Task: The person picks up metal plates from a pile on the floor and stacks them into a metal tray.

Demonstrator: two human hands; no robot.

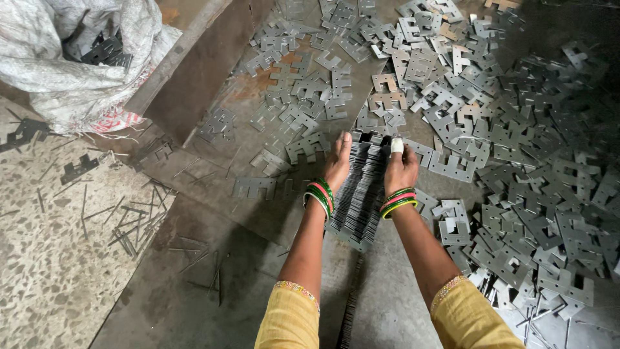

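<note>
While the two hands press from either side, a long row of flat grey metal stampings [359, 194] stands on edge between them on the dark metal floor sheet [213, 271]. The left hand [337, 165] lies flat against the left face of the row, fingers extended; the right hand [400, 169] bears on the right face, one finger wrapped in white tape. Neither grip closes around a piece: both are open palms squeezing the row together.

Judged from the layout, only a small share of the work is finished. One aligned row exists, while a large spread of loose stampings [516, 129] covers the floor to the right and ahead, with a thinner scatter [303, 103] to the left. More pieces show in the mouth of a white woven sack [77, 58] at upper left.

The near end of the row is partly masked by the forearms. The sack's contents are mostly hidden. Thin metal offcuts [123, 226] on the speckled floor are hard to resolve.
</note>
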